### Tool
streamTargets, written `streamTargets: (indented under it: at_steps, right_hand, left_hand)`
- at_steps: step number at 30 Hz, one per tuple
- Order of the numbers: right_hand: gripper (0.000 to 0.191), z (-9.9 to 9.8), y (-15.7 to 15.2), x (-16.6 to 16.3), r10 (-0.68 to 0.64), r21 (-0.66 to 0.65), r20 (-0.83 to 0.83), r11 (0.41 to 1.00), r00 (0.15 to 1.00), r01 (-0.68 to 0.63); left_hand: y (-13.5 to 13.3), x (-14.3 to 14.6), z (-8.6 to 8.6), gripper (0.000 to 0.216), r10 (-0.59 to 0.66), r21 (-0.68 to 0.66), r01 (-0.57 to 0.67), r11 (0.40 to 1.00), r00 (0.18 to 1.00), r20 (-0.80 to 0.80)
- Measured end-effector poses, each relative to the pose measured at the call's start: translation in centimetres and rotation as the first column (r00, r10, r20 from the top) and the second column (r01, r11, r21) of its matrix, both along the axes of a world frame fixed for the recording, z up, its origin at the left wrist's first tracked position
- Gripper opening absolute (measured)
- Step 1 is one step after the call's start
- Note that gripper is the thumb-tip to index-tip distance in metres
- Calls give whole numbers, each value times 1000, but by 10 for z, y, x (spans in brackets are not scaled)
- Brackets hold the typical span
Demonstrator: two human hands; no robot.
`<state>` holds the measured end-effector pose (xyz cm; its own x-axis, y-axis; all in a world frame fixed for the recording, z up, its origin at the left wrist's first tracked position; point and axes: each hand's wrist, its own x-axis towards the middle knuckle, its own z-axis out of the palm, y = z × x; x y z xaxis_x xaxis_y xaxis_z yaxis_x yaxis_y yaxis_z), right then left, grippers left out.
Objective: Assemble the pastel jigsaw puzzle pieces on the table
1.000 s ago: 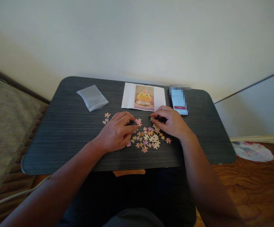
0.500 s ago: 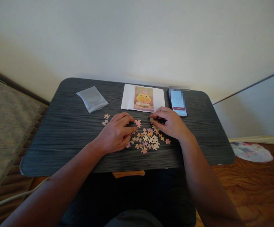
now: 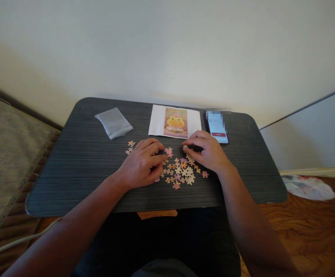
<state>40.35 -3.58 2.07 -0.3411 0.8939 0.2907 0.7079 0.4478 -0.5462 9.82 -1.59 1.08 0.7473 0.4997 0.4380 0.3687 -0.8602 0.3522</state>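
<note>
Several small pink, orange and cream puzzle pieces [image 3: 181, 171] lie scattered in the middle of a dark table [image 3: 77, 169]. My left hand [image 3: 143, 163] rests on the left side of the pile, fingers curled loosely over some pieces. On the pile's far right side, my right hand [image 3: 206, 150] has its fingertips pinched on a puzzle piece [image 3: 186, 147]. Just behind the hands lies a reference picture [image 3: 175, 122] of a yellow character on white paper.
A clear plastic bag [image 3: 114, 122] lies at the back left of the table. A phone [image 3: 217, 127] sits right of the picture. Two stray pieces [image 3: 129, 147] lie left of my left hand. A wall stands behind; wooden floor and a cloth [image 3: 307, 187] are at right.
Both hands stay on the pile with only slight finger shifts. The view has tilted a little, so the table sits lower in the frame.
</note>
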Motion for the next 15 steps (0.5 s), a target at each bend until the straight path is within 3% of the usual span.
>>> streamTargets:
  at_steps: [15]
  right_hand:
    - [20,0,1,-26,111,-11,58,994,992,-111]
  left_hand:
    - [-1,2,1,29,-25,27,27,999,999,-42]
